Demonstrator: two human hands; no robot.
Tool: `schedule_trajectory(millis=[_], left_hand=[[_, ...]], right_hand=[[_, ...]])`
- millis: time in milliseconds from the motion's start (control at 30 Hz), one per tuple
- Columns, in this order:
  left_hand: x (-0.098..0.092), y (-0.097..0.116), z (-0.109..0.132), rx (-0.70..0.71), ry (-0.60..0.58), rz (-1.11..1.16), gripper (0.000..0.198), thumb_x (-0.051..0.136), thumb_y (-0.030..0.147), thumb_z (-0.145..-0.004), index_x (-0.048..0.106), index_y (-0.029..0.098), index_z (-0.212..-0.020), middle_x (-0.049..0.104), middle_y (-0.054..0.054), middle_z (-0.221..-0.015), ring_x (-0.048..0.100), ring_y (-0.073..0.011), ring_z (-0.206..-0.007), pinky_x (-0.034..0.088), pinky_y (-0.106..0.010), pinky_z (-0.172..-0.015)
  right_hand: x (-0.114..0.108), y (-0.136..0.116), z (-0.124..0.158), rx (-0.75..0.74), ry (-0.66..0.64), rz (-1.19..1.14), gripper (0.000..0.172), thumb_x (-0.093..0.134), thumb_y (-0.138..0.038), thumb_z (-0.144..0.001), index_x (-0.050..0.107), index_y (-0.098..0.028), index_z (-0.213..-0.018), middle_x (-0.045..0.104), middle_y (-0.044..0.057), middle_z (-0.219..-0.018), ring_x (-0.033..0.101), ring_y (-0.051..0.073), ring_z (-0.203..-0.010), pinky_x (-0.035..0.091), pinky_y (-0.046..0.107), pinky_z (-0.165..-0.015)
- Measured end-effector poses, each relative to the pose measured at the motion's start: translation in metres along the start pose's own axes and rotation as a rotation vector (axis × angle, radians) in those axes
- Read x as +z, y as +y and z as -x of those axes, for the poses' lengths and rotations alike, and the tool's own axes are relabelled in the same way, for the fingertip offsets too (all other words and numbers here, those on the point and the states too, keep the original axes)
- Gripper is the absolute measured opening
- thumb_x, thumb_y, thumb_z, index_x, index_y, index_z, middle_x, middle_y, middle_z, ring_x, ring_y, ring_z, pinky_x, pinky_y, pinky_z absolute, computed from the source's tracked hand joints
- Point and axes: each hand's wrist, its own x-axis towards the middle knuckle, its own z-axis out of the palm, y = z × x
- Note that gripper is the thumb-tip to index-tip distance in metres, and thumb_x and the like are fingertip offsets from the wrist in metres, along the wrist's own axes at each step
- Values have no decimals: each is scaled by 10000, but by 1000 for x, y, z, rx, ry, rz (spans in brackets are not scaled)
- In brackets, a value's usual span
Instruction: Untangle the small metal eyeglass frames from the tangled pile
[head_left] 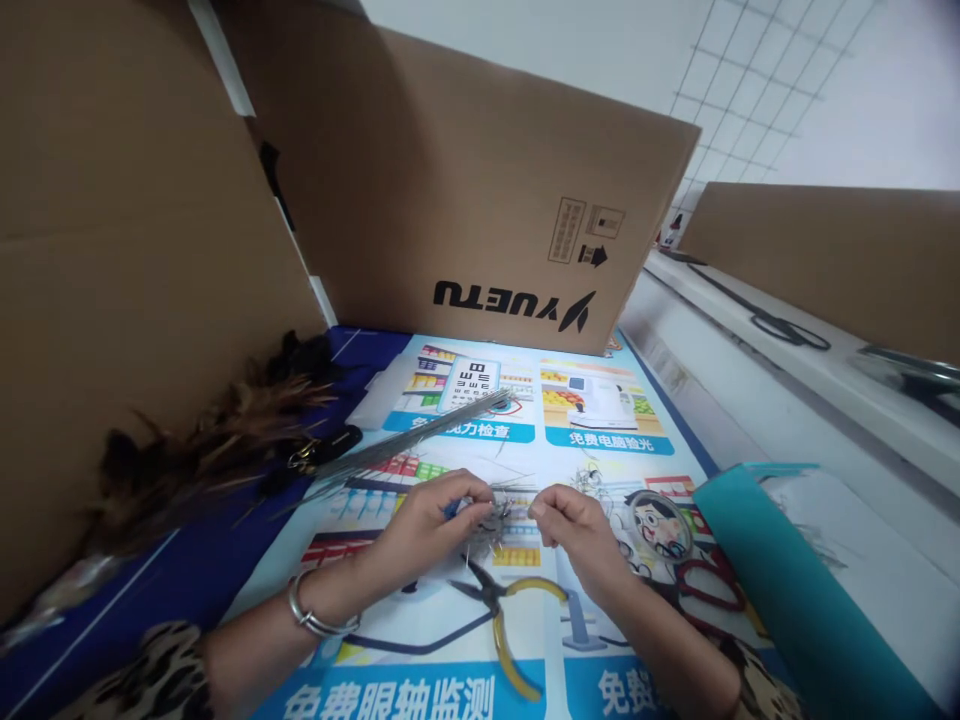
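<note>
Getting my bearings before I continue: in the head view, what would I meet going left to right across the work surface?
Brown and black feathers, left hand, right hand, round rimmed object, teal-sided box.

A spiky wire cluster (487, 535) in the left hand (448, 512) juts into the narrow gap before the right hand (577, 530) on my feed, while yellow-handled pliers (492, 594) lie splayed on the near side. I have wider passage over the printed mat (600, 440) beyond, right of the wire bundle (420, 433), up to a tall cardboard panel (495, 180); feathers (232, 420) crowd the left, a teal panel (787, 580) the right.
</note>
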Motion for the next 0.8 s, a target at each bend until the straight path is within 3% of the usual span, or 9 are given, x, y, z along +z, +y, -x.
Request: schedule_trajectory(millis=[300, 600, 800], left_hand=[[8, 6, 12, 286, 34, -133, 97, 539, 126, -814, 600, 169, -875, 625, -47, -784, 552, -161, -764, 430, -304, -705], [9, 8, 14, 415, 12, -250, 129, 530, 109, -807, 587, 173, -903, 633, -55, -783, 559, -172, -754, 435, -347, -722], [7, 7, 15, 579, 1, -378, 159, 529, 79, -799, 572, 185, -911, 650, -44, -817, 572, -162, -777, 434, -350, -765]], right_hand=[[17, -3, 15, -267, 88, 273, 150, 493, -222, -826, 539, -172, -692, 512, -7, -677, 471, 120, -644, 361, 234, -601], [18, -2, 18, -373, 143, 406, 160, 480, -198, -831, 497, -190, -672, 481, -6, -647, 455, 125, -615, 355, 249, -584], [19, -6, 22, -427, 157, 428, 147, 484, -180, -829, 507, -193, -684, 496, 4, -657, 460, 136, -634, 357, 261, -598]])
